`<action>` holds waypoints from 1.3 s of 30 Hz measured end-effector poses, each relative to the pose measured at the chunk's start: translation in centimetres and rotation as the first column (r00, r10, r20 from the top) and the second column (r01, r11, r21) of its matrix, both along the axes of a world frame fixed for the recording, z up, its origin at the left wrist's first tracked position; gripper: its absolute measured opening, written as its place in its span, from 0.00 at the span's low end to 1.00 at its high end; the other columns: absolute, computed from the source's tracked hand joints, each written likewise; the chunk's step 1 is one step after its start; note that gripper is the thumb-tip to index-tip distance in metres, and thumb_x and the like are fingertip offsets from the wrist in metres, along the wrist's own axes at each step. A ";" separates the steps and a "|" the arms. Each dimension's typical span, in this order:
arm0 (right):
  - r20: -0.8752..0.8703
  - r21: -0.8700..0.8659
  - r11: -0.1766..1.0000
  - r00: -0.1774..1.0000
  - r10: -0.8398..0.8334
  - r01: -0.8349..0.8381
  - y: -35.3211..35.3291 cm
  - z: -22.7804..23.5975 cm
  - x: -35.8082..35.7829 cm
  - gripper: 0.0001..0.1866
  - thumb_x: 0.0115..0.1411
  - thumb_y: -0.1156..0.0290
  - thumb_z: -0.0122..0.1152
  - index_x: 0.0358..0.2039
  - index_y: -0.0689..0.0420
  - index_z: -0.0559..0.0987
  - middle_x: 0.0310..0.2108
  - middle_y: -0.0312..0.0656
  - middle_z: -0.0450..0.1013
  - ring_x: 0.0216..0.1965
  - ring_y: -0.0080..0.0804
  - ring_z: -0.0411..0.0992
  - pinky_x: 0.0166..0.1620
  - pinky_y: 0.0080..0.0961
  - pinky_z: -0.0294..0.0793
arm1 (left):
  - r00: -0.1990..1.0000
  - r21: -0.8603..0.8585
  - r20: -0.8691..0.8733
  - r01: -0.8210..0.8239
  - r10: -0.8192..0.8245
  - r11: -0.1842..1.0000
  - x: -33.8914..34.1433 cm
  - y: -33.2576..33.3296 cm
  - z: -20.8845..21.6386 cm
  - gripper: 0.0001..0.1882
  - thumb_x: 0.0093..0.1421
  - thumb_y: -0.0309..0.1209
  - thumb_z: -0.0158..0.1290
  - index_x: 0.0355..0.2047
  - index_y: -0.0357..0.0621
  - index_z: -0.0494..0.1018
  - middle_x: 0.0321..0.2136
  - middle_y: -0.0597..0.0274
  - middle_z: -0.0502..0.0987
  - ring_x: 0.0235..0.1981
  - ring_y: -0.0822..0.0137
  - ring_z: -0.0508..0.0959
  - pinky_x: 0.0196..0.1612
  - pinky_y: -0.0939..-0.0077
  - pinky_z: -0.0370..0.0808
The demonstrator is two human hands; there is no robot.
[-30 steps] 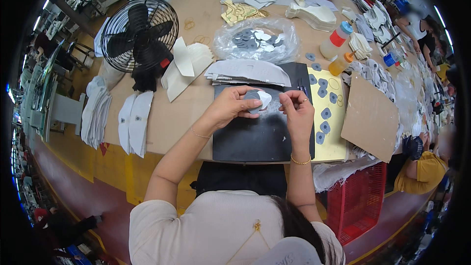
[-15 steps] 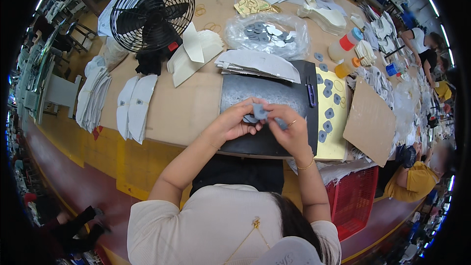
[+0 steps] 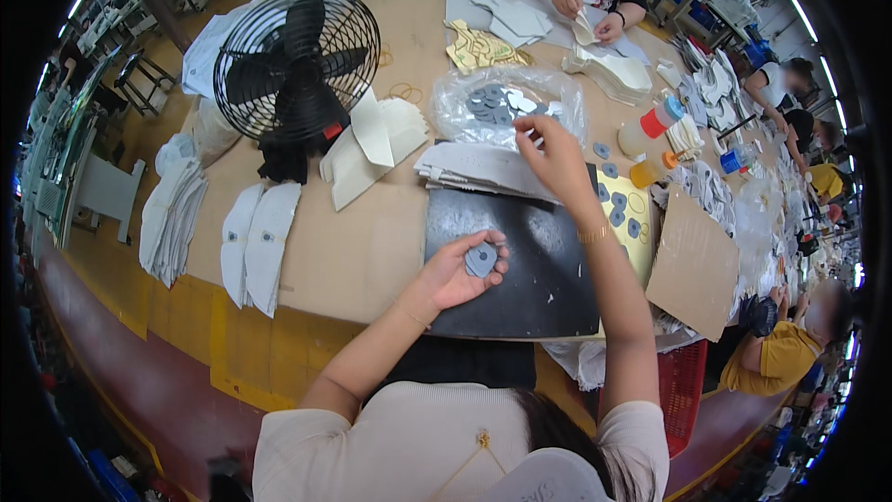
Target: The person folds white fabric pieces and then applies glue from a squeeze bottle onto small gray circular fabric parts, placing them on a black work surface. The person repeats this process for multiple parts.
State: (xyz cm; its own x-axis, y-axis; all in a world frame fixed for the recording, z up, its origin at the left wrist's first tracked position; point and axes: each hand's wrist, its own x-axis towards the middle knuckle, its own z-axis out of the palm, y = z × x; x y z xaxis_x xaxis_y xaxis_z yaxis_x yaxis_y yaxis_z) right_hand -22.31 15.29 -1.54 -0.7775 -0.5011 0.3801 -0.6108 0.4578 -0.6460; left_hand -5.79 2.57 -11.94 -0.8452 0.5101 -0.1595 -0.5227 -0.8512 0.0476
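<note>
My left hand (image 3: 457, 277) is palm up above the black board (image 3: 520, 302), its curled fingers holding a small stack of grey patches (image 3: 481, 259); a dark round mark shows on the top one. My right hand (image 3: 552, 156) is raised over the right end of a stack of white fabric pieces (image 3: 474, 167). Its fingers are bent and slightly apart, and nothing shows between them. Just beyond it lies a clear plastic bag (image 3: 449, 130) of loose grey and white patches (image 3: 492, 104). My right forearm hides part of the board's right edge.
A black fan (image 3: 297, 65) stands at the back left beside cream pieces (image 3: 400, 130). Bundled white pieces (image 3: 260, 246) lie at left. To the right are a yellow sheet (image 3: 636, 246) with grey patches, bottles (image 3: 641, 135) and cardboard (image 3: 692, 260). A co-worker's hands (image 3: 585, 19) handle pieces opposite.
My right hand has left the grey patches and moved up and away over the white stack. My left hand keeps the patches, now turned palm up. The view has shifted slightly.
</note>
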 end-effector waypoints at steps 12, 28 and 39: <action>0.000 0.388 0.892 0.968 -0.250 0.231 -6.4 -7.9 -16.0 0.16 0.45 0.65 0.68 0.34 0.59 0.79 0.29 0.46 0.76 0.35 0.44 0.75 0.39 0.35 0.73 | 1.000 0.004 0.012 0.017 -0.017 1.000 -0.9 -1.4 2.6 0.14 0.65 0.39 0.44 0.46 0.45 0.67 0.34 0.56 0.71 0.29 0.66 0.71 0.25 0.78 0.69; 0.231 0.061 0.967 0.946 0.229 -0.249 -5.4 2.1 -0.6 0.16 0.51 0.67 0.65 0.40 0.59 0.76 0.30 0.42 0.70 0.33 0.28 0.71 0.33 0.22 0.72 | 0.938 -0.161 0.032 -0.336 0.345 0.928 -11.0 -5.6 8.1 0.20 0.65 0.43 0.43 0.48 0.41 0.65 0.40 0.55 0.71 0.42 0.57 0.72 0.45 0.65 0.71; 0.207 0.545 0.836 0.977 -0.053 -0.071 0.0 -6.0 -20.4 0.26 0.46 0.70 0.67 0.47 0.60 0.75 0.45 0.51 0.72 0.40 0.39 0.75 0.42 0.27 0.73 | 0.957 -0.100 -0.134 -0.272 0.258 0.957 -10.0 -8.7 6.4 0.12 0.65 0.36 0.43 0.41 0.41 0.68 0.31 0.55 0.71 0.27 0.64 0.71 0.26 0.77 0.69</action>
State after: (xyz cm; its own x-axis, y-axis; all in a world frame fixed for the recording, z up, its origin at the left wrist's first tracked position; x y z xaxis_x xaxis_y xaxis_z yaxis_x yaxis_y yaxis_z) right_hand -42.69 15.29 -7.50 -0.8008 -0.5857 -0.1252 -0.4986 0.7678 -0.4023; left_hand -15.81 -6.17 -5.53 -0.9639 0.2488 -0.0948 -0.2634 -0.9432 0.2027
